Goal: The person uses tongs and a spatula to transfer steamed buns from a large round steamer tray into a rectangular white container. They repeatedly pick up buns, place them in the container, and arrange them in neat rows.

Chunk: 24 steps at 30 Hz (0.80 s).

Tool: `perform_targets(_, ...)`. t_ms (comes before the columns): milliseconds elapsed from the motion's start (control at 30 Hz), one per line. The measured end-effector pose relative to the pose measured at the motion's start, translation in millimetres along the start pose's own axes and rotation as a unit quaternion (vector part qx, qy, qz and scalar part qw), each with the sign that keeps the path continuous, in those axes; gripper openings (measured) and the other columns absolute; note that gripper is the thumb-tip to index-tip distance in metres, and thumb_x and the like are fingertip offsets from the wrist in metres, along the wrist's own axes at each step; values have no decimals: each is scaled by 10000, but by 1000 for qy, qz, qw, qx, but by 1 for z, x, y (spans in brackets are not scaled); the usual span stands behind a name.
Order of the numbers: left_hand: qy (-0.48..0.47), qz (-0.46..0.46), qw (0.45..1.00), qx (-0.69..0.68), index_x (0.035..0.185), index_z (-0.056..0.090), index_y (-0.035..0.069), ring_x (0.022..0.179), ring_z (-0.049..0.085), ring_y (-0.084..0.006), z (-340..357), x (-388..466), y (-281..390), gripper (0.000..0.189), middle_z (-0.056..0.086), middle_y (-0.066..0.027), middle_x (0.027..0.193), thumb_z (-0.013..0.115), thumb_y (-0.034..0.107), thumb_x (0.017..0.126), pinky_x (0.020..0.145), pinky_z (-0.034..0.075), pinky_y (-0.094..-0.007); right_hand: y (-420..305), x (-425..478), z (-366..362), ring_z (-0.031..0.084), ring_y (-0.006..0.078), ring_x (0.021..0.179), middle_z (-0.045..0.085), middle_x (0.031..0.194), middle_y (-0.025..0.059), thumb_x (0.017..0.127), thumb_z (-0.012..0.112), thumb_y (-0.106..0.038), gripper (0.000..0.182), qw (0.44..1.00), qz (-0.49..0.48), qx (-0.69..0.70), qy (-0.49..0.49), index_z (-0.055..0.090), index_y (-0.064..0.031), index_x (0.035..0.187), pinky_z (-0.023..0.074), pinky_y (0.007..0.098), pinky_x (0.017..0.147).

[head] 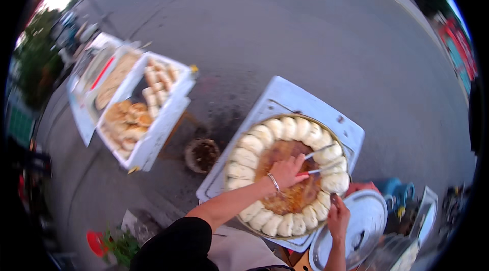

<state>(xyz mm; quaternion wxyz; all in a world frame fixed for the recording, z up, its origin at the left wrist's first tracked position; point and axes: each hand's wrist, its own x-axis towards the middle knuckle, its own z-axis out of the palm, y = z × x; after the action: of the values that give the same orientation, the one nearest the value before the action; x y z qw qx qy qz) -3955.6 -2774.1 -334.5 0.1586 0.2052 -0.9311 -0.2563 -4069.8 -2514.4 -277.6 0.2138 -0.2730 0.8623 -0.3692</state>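
A large round pan (263, 236) sits in front of me, with a ring of pale filled buns (289, 127) standing along its inner wall. Browned, oily residue (290, 202) covers its middle. Over that middle, my left hand (286, 173) holds a pair of metal tongs (315, 171) with a red grip. The tongs' two arms reach to buns at the right side, one arm on each of two spots. At the lower right rim, my right hand (338, 213) is closed around a dark piece (334, 199), perhaps a handle; its far end is hidden.
Under the pan is a white tabletop (280, 91). A metal lid (368, 210) leans at the right near a blue gas cylinder (395, 190). At left stands a white foam box (183, 91) of browned flatbreads and rolls. Between them is a bucket (202, 155) on the pavement.
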Motion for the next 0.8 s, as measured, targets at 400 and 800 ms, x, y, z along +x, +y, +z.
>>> perform_targets(400,110,-214,964,108,1296,429,59,717,662,-355,-306,-159,-235,688,617,-159,872,676,501,829,605,547,-455,-295,27,262,470,40,553,529,643,-29,947,528,-79,339,967,-135,78,-200,599,-28,1274,371,229,491)
perform_targets(800,101,-346,912,196,1320,451,36,878,665,-389,-499,-251,-545,710,671,-207,988,639,538,855,749,530,-471,-469,83,657,534,93,543,588,661,37,937,584,-199,372,915,-304,130,-229,602,8,1245,446,269,526)
